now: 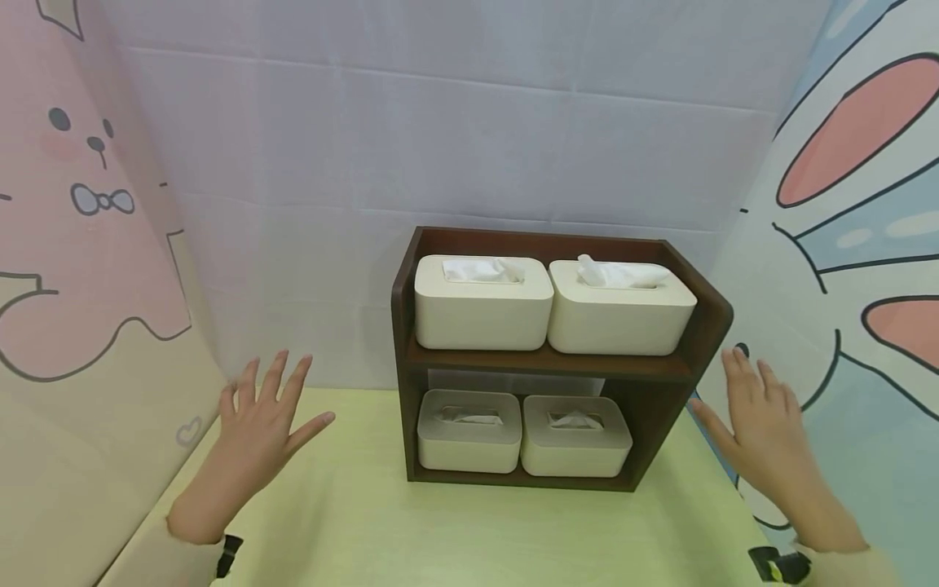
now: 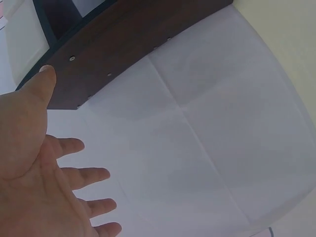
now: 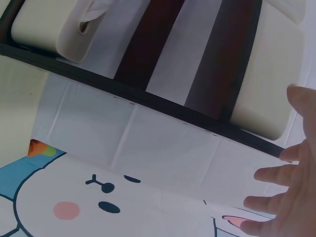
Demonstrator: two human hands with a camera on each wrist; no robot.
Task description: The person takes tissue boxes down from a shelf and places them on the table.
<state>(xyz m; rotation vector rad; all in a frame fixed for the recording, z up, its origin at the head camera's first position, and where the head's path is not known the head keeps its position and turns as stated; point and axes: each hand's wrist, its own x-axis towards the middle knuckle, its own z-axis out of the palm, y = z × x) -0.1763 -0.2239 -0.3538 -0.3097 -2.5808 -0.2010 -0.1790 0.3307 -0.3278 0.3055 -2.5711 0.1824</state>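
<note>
A dark brown two-tier wooden shelf (image 1: 546, 366) stands on the pale yellow table. Two white tissue boxes, a left one (image 1: 482, 319) and a right one (image 1: 616, 326), sit side by side on its upper tier. Below them are two more, a lower left box (image 1: 469, 444) and a lower right box (image 1: 577, 448), each with tissue showing at its slot. My left hand (image 1: 257, 436) is held up left of the shelf, fingers spread, touching nothing. On the other side my right hand (image 1: 766, 428) is raised with straight fingers, apart from the shelf and holding nothing.
The yellow table (image 1: 352, 522) extends in front of the shelf. Behind it hangs a creased white cloth (image 1: 455, 147). Cartoon-printed panels flank the space: a pink one (image 1: 95, 269) at left and a blue-and-white one (image 1: 866, 326) at right, near my right hand.
</note>
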